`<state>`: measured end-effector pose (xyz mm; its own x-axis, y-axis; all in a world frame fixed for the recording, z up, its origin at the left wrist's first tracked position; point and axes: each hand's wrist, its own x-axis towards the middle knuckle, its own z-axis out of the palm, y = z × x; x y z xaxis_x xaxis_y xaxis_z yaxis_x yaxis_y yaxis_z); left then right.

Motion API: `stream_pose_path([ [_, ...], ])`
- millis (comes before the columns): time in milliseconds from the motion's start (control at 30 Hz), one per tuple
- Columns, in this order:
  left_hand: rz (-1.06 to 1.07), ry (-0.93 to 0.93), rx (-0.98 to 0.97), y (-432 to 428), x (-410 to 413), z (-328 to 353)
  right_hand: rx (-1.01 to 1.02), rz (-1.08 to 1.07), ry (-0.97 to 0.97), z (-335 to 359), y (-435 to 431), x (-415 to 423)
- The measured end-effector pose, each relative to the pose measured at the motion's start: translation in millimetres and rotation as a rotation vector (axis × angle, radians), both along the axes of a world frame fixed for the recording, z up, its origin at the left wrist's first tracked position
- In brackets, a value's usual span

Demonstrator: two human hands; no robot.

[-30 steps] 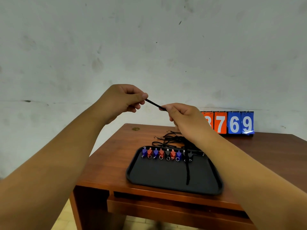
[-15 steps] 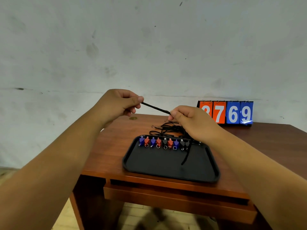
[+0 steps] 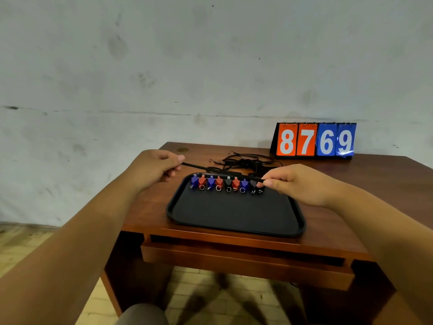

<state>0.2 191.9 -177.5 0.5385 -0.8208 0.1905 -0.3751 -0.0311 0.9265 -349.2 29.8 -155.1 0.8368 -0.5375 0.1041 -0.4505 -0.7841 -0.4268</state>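
Black cord hangs in the air, stretched between two pinches. The left hand holds one end under its thumb against curled fingers. The right hand nips the other end between thumb and forefinger, with its remaining fingers tucked in.

The likeliest slip is at the right fingertips, where only a short bit of cord seems to be held (a light two-finger nip). Pull harder and it could spring free and drop onto the row of whistles directly beneath the span, knocking them out of line. Whether a tail runs on past the right fingers I cannot tell; if one does, it could snag.

The cord's long axis runs from left fingers to right fingers, across the body. Its left end is higher and farther away, and it slopes down toward the right pinch.

Below and nearer than both sets of fingers lies the dark tray, whistles along its far edge. Beyond the fingers sits a loose pile of cords on the wooden table. Farther off to the right of the right fingers stands a scoreboard reading 8769
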Motion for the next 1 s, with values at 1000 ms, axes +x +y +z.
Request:
stream_pose_path([
  [1000,0.112,-0.298,0.245,-8,10,-84,0.108,-0.214,-0.305,-109,-65,-30],
])
